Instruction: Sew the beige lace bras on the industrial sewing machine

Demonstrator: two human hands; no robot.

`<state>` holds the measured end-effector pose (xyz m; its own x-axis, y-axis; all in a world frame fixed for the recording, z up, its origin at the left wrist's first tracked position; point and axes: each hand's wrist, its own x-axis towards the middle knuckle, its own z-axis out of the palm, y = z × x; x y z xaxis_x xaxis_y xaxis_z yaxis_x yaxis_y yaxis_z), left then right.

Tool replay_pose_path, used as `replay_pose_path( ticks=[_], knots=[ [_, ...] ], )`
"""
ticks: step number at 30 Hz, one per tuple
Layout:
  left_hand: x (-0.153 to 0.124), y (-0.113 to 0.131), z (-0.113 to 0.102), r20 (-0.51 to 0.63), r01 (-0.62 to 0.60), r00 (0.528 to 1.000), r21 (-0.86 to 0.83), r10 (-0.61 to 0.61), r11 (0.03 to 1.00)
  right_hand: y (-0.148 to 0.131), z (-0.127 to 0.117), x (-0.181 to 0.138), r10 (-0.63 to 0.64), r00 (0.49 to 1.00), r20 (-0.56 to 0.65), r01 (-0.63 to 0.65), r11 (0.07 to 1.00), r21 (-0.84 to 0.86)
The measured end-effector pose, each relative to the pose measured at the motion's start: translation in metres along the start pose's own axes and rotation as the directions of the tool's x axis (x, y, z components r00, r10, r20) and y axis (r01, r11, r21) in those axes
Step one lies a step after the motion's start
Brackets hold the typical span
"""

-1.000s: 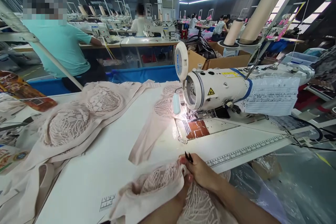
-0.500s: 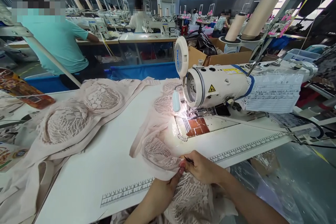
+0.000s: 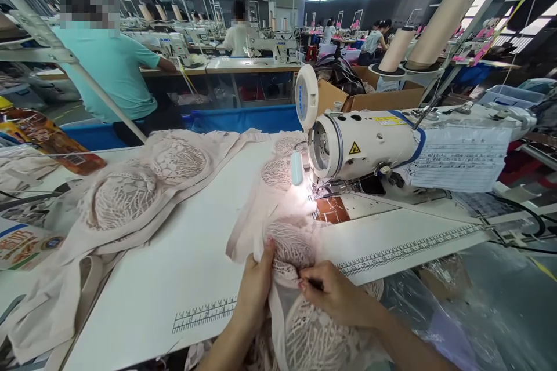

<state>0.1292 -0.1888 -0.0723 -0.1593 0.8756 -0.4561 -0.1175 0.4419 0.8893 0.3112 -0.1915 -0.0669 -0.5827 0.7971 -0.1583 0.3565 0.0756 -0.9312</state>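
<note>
A pale pink lace bra (image 3: 292, 243) lies at the table's front edge, part of it hanging over. My left hand (image 3: 256, 281) is closed on it, thumb on top of the lace cup and fingers underneath. Closed at the cup's lower edge, my right hand (image 3: 333, 293) holds a small dark tool (image 3: 317, 284), mostly hidden by the fingers. More lace cups (image 3: 319, 330) hang below my hands. The far part of the pink fabric (image 3: 276, 174) reaches to the lit needle area of the white sewing machine (image 3: 365, 142).
Another lace bra (image 3: 126, 194) is spread on the left of the white table (image 3: 191, 243). A bottle of brown drink (image 3: 56, 142) lies behind it. Thread cones (image 3: 395, 49) stand behind the machine. A co-worker in a turquoise shirt (image 3: 108, 72) sits beyond the blue cloth bin (image 3: 248, 119).
My left hand has moved up and left, its thumb now on top of the cup. The cup has turned and shifted right. My right hand stays at its edge, slightly lower.
</note>
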Motion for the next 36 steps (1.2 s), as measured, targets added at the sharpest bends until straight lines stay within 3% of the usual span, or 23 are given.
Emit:
replay_pose_path(
  ticks=[2, 5, 9, 12, 16, 18, 20, 21, 22, 23, 24, 25, 26, 27, 28, 29, 30, 33, 34, 36],
  knots=[
    [0.001, 0.000, 0.005, -0.091, -0.085, 0.992, 0.063, 0.091, 0.994, -0.003, 0.007, -0.002, 0.008, 0.998, -0.058, -0.016, 0.991, -0.131],
    [-0.006, -0.006, 0.010, -0.112, -0.191, 0.972, 0.121, 0.205, 0.974, -0.003, 0.017, 0.001, 0.001, 0.975, -0.223, -0.082, 0.932, -0.353],
    [-0.010, -0.009, 0.008, -0.049, -0.237, 0.967, 0.169, 0.248, 0.957, -0.004, 0.023, 0.008, 0.110, 0.957, -0.268, -0.255, 0.759, -0.599],
    [0.007, 0.002, -0.002, 0.043, -0.245, 0.970, 0.199, 0.241, 0.949, -0.008, 0.019, 0.011, 0.168, 0.959, -0.229, -0.282, 0.656, -0.700],
    [0.053, 0.037, -0.032, 0.113, -0.335, 0.940, 0.124, 0.322, 0.934, -0.010, 0.009, 0.007, 0.161, 0.975, -0.153, -0.222, 0.744, -0.630],
    [0.074, 0.055, -0.053, 0.061, -0.312, 0.950, 0.150, 0.306, 0.938, -0.006, 0.003, 0.002, 0.155, 0.973, -0.170, -0.225, 0.794, -0.566],
    [0.088, 0.066, -0.071, -0.080, -0.296, 0.942, 0.268, 0.327, 0.917, -0.001, -0.006, -0.003, 0.163, 0.968, -0.193, -0.243, 0.802, -0.546],
    [0.091, 0.068, -0.076, -0.172, -0.320, 0.898, 0.375, 0.404, 0.870, 0.000, -0.011, -0.005, 0.171, 0.966, -0.193, -0.251, 0.790, -0.560],
    [0.091, 0.067, -0.077, -0.230, -0.361, 0.819, 0.504, 0.525, 0.784, -0.002, -0.018, -0.007, 0.180, 0.967, -0.182, -0.253, 0.773, -0.582],
    [0.089, 0.063, -0.073, -0.210, -0.419, 0.716, 0.634, 0.666, 0.650, -0.005, -0.025, -0.008, 0.187, 0.969, -0.161, -0.247, 0.755, -0.607],
    [0.085, 0.057, -0.064, -0.089, -0.494, 0.609, 0.734, 0.788, 0.465, -0.010, -0.033, -0.009, 0.194, 0.972, -0.132, -0.233, 0.739, -0.632],
    [0.079, 0.049, -0.051, 0.126, -0.598, 0.519, 0.760, 0.846, 0.254, -0.017, -0.043, -0.009, 0.195, 0.976, -0.099, -0.212, 0.727, -0.654],
    [0.072, 0.040, -0.034, 0.404, -0.741, 0.425, 0.670, 0.810, 0.054, -0.025, -0.054, -0.008, 0.186, 0.980, -0.064, -0.181, 0.721, -0.669],
    [0.064, 0.032, -0.015, 0.701, -0.875, 0.304, 0.473, 0.646, -0.101, -0.033, -0.065, -0.008, 0.173, 0.985, -0.029, -0.146, 0.716, -0.683],
    [0.058, 0.024, 0.005, 0.864, -0.940, 0.172, 0.287, 0.473, -0.183, -0.040, -0.077, -0.007, 0.148, 0.989, 0.003, -0.105, 0.716, -0.690],
    [0.053, 0.019, 0.023, 0.933, -0.959, 0.090, 0.175, 0.348, -0.223, -0.046, -0.089, -0.005, 0.123, 0.991, 0.043, -0.058, 0.713, -0.698],
    [0.050, 0.015, 0.040, 0.948, -0.957, 0.099, 0.174, 0.301, -0.234, -0.049, -0.101, -0.004, 0.103, 0.991, 0.081, -0.014, 0.697, -0.716],
    [0.054, 0.017, 0.068, 0.950, -0.938, 0.205, 0.260, 0.237, -0.230, -0.038, -0.127, 0.006, 0.061, 0.997, 0.055, 0.009, 0.583, -0.812],
    [0.060, 0.020, 0.071, 0.950, -0.937, 0.217, 0.267, 0.222, -0.226, -0.029, -0.131, 0.012, 0.030, 0.999, -0.021, -0.034, 0.538, -0.842],
    [0.073, 0.029, 0.069, 0.962, -0.950, 0.178, 0.224, 0.208, -0.220, -0.009, -0.131, 0.026, -0.070, 0.974, -0.214, -0.153, 0.492, -0.857]
  ],
)
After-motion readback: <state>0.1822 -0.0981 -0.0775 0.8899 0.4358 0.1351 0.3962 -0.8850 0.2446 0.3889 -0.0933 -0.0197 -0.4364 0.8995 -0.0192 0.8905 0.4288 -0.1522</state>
